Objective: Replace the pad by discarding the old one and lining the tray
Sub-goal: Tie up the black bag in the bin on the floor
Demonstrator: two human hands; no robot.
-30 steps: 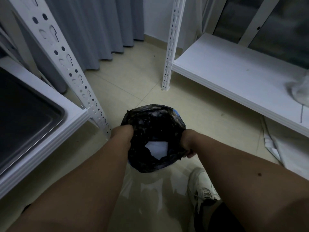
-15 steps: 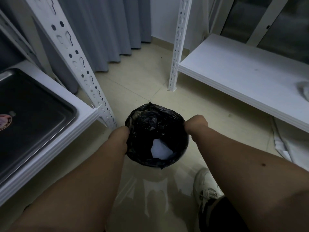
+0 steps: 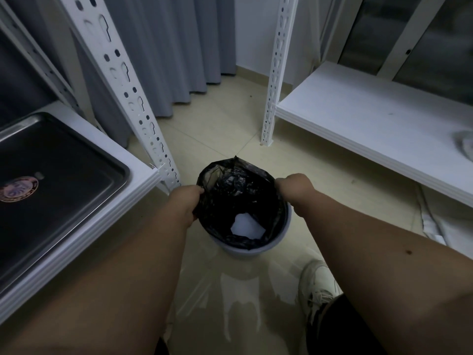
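Note:
A small grey bin [image 3: 256,248] stands on the floor, lined with a black bag [image 3: 238,190]. A white crumpled pad [image 3: 245,225] lies inside the bag at the bottom. My left hand [image 3: 185,201] grips the bag's left edge and my right hand [image 3: 294,185] grips its right edge, holding the mouth wide. A dark metal tray [image 3: 64,160] sits on the low white shelf at the left, with a round sticker [image 3: 18,189] on its bare bottom.
White slotted shelf posts [image 3: 133,98] rise just left of the bin and further back [image 3: 273,73]. A low white shelf [image 3: 371,124] runs along the right. White sheets [image 3: 448,221] lie on the floor under it. My shoe [image 3: 317,283] is near the bin. Grey curtains hang behind.
The view has shifted, so the tray now shows more. My hands have spread the bag wider over the bin, and the bin's grey rim now shows.

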